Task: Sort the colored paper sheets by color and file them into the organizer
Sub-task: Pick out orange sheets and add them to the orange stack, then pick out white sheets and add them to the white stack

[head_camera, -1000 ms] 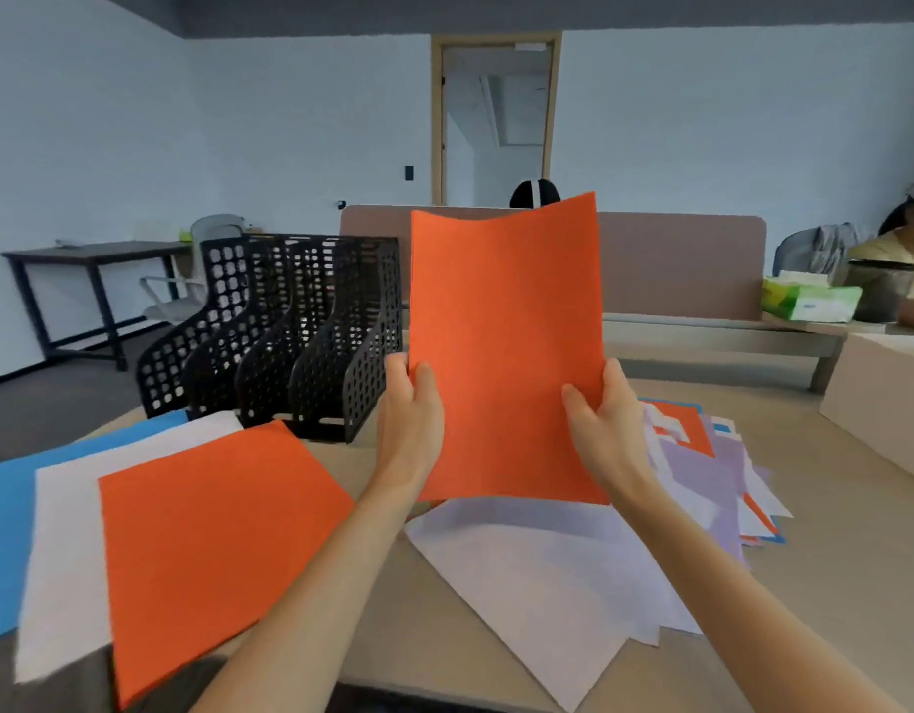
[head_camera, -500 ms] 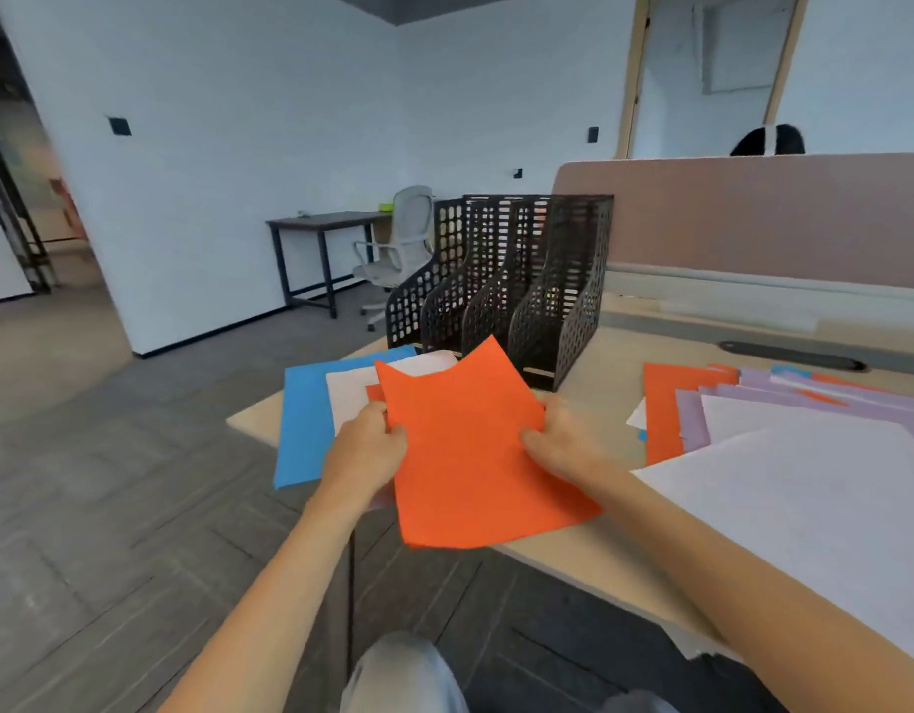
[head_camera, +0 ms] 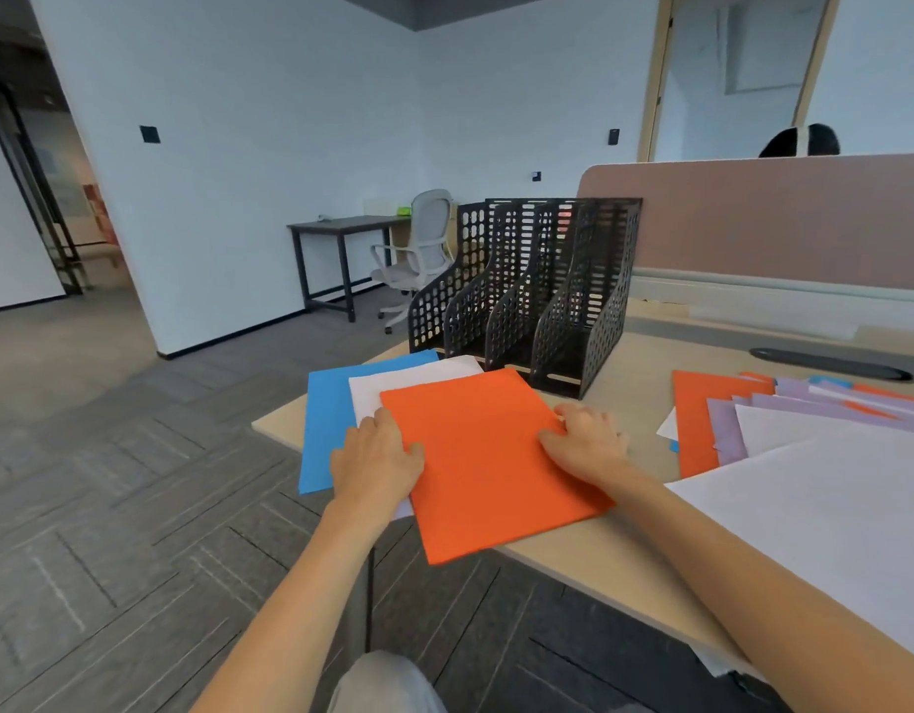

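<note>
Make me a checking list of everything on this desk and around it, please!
Surface: tan desk, its near left corner covered by sorted sheets.
Job's things: orange sheet lies flat on top of a white sheet and a blue sheet; black organizer stands behind them, slots look empty; mixed pile of orange, purple and white paper to the right.
Clutter: nothing seen.
Grippers: left hand and right hand rest on the orange sheet's side edges.
Cables: nothing seen; dark cable slot in the desk.
Surroundings: pink divider, office chair, dark side table, another person's head behind the divider.
</note>
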Demonstrator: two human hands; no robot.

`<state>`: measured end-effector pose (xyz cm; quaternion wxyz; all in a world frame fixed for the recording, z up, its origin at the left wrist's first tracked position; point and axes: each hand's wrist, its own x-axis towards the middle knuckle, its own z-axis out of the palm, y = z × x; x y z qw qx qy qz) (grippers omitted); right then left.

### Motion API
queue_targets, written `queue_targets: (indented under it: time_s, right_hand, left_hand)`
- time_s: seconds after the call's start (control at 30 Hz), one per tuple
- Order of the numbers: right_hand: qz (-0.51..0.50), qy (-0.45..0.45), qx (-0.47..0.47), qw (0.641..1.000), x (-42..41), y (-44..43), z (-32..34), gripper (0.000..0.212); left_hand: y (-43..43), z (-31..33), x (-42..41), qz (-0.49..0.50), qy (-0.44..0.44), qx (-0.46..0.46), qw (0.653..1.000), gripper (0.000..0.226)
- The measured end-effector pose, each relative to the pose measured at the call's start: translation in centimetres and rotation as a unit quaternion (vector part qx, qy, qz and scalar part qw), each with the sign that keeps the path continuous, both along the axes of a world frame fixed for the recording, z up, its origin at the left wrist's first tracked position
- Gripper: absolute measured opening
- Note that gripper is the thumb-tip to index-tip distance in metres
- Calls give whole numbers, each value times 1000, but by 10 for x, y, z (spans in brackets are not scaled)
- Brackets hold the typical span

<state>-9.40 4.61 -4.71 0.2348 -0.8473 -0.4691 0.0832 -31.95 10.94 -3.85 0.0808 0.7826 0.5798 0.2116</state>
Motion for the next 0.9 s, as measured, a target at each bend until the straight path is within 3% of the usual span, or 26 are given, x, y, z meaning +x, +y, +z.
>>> queue_targets:
  time_s: [0.17, 0.3, 0.43, 0.6, 0.73, 0.9]
  right_hand:
    - [-6, 7, 91, 996, 16, -17, 11, 44]
    - [-39, 0, 142, 989, 51, -53, 21, 29]
    - [-103, -16, 146, 984, 94, -109, 24, 25]
    - [-196, -130, 17, 972, 143, -186, 14, 34]
    - [-231, -122, -106, 959, 175, -231, -1, 57]
    - [-183, -107, -102, 972, 209, -241, -3, 59]
  left_hand:
    - [-12, 15, 23, -44, 11, 25, 999, 38]
    - [-32, 19, 82, -156, -32, 17, 987, 42]
    - [-66, 12, 162, -296, -56, -7, 953, 45]
    - [-102, 6, 257, -473, -46, -58, 878, 62]
    - [-118, -3, 305, -566, 73, -85, 817, 82]
    - [-112, -22, 336, -524, 79, -57, 846, 83]
